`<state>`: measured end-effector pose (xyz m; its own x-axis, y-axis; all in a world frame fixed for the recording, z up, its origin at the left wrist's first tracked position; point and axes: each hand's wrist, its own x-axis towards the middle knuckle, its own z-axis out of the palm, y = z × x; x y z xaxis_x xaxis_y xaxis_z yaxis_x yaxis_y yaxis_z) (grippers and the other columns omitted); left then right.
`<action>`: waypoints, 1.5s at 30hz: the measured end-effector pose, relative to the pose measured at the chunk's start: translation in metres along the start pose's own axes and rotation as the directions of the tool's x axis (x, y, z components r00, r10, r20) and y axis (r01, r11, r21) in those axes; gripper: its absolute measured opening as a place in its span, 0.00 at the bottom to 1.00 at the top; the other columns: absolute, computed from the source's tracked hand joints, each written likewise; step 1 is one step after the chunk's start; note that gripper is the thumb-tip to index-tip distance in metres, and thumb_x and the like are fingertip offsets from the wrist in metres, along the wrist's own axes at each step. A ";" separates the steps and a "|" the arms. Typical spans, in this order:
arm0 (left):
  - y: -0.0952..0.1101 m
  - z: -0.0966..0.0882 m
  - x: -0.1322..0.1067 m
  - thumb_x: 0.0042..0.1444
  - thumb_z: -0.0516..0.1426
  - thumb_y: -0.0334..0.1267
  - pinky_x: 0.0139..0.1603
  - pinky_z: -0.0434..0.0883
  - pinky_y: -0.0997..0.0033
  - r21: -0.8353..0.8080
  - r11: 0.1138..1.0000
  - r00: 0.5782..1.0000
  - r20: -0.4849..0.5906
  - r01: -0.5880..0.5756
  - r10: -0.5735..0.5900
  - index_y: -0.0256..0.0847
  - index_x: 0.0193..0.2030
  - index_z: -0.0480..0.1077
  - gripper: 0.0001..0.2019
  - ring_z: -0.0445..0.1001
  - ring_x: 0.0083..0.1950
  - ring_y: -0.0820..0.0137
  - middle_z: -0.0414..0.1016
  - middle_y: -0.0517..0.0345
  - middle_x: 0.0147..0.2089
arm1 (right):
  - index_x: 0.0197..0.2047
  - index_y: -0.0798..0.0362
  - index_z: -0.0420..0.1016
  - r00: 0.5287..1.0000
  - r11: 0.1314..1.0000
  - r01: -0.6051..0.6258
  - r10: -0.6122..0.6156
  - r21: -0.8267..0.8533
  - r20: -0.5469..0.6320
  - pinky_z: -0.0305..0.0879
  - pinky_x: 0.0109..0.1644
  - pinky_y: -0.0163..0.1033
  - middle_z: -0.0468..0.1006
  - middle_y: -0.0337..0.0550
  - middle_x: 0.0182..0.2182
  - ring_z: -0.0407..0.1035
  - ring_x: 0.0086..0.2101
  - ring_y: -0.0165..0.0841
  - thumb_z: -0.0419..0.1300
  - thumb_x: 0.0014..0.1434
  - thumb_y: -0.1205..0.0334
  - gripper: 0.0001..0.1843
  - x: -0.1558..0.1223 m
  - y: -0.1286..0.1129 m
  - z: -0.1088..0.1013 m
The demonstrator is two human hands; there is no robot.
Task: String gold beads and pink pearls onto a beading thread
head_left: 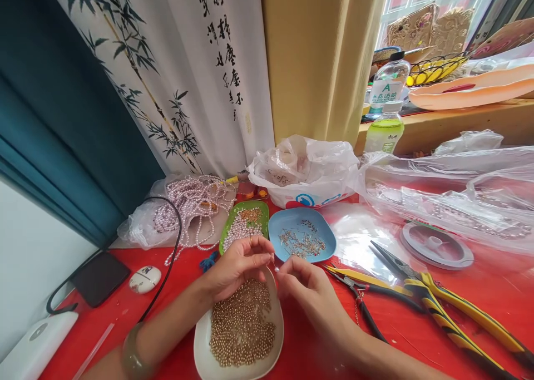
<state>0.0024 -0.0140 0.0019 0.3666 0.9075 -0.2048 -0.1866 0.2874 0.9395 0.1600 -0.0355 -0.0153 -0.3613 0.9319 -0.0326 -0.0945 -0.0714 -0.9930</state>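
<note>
At the far right corner of the cream tray [280, 319] of gold beads [242, 332], the left hand [243, 264] and right hand [309, 286] nearly meet, thumb and fingertips of each pinched narrow on a tiny pearly bead piece [277, 269], whose joint the fingers hide. It looks very light, its bead hard, smooth and likely to slip, its fine stem or thread (too small to tell which) probably easily bent. The bead seems best pinched across its sides, the fine part close beside it, with slight pressure.
</note>
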 end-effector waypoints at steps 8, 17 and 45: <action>0.003 0.001 0.001 0.46 0.60 0.32 0.23 0.65 0.82 0.113 0.991 0.998 0.001 -0.068 0.068 0.34 0.31 0.67 0.07 0.65 0.25 0.80 0.66 0.60 0.29 | 0.21 0.54 0.64 1.000 1.000 0.009 -0.009 -0.011 0.012 0.56 0.29 0.32 0.67 0.35 0.19 0.60 0.24 0.27 0.50 0.48 0.70 0.07 0.000 0.000 0.000; 0.004 -0.002 0.002 0.47 0.59 0.34 0.27 0.66 0.78 0.270 0.956 0.993 0.041 -0.116 0.109 0.35 0.32 0.66 0.08 0.68 0.30 0.76 0.68 0.59 0.30 | 0.23 0.54 0.65 0.999 0.999 0.029 -0.029 0.019 0.019 0.56 0.28 0.32 0.66 0.35 0.20 0.59 0.24 0.27 0.52 0.52 0.66 0.07 0.001 0.003 0.001; 0.030 0.012 -0.011 0.45 0.60 0.33 0.36 0.65 0.72 0.656 0.710 0.962 0.097 -0.255 0.256 0.38 0.31 0.73 0.05 0.69 0.35 0.72 0.71 0.57 0.31 | 0.30 0.53 0.68 0.969 0.963 0.245 -0.245 -0.110 0.016 0.61 0.33 0.33 0.71 0.37 0.26 0.65 0.29 0.29 0.53 0.57 0.62 0.07 0.001 0.005 -0.001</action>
<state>0.0040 -0.0190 0.0354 0.3937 0.9165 0.0703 0.3720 -0.2288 0.8996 0.1597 -0.0345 -0.0207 -0.3420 0.9152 0.2132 -0.0772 0.1988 -0.9770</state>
